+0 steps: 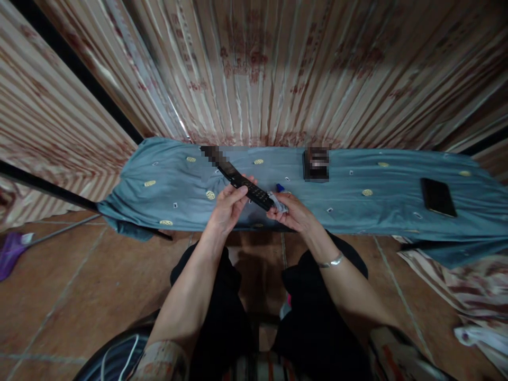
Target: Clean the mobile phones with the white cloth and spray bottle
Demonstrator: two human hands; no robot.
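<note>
An opened black flip phone is held slantwise above the blue cloth, its keypad facing up and its screen half pointing to the far left. My left hand grips it near the hinge, with the thumb on the edge of the keypad. My right hand is closed on a crumpled grey-white wipe at the phone's near end. A small blue object shows just beyond the right fingers; its kind is unclear. Pixelation covers the tip of the screen half.
A blue patterned cloth covers the long narrow table. On it stand a dark, partly pixelated object and a flat black tablet-like item at right. Striped curtains hang behind. A purple dustpan-like thing lies at floor left.
</note>
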